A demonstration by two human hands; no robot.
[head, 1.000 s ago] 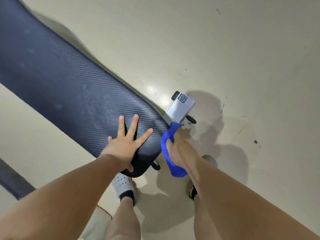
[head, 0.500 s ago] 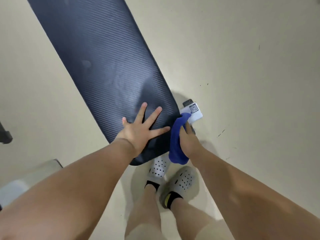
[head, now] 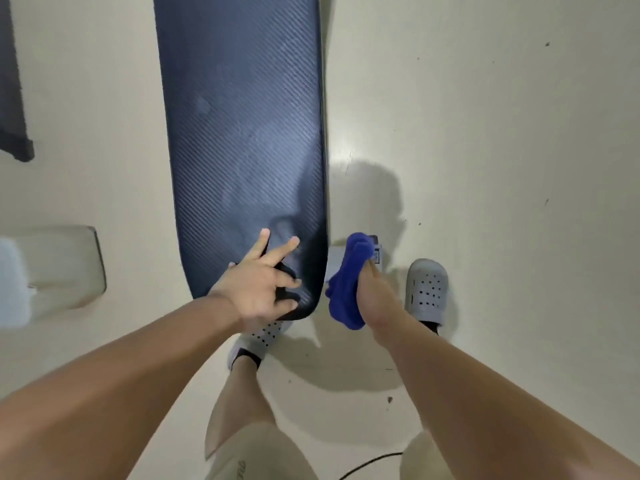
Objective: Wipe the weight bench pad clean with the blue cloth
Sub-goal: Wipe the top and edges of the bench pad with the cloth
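The dark blue ribbed weight bench pad (head: 242, 133) runs straight up the frame from its rounded near end. My left hand (head: 261, 284) lies flat on that near end with fingers spread, holding nothing. My right hand (head: 375, 299) grips the bunched blue cloth (head: 349, 282) just off the pad's right edge, beside the near corner. The cloth hangs partly in front of the bench's grey foot (head: 377, 258). Faint smudges show on the pad's middle.
My feet in grey perforated clogs (head: 427, 289) stand on the pale floor below the bench end. A pale blurred block (head: 62, 268) lies at the left, a dark bar (head: 14, 98) at the upper left, and a black cable (head: 370, 462) at the bottom.
The view has swung so the pad now points straight up instead of slanting left. My right hand with the cloth has slipped off the pad's corner to its right side. The left hand stays planted.
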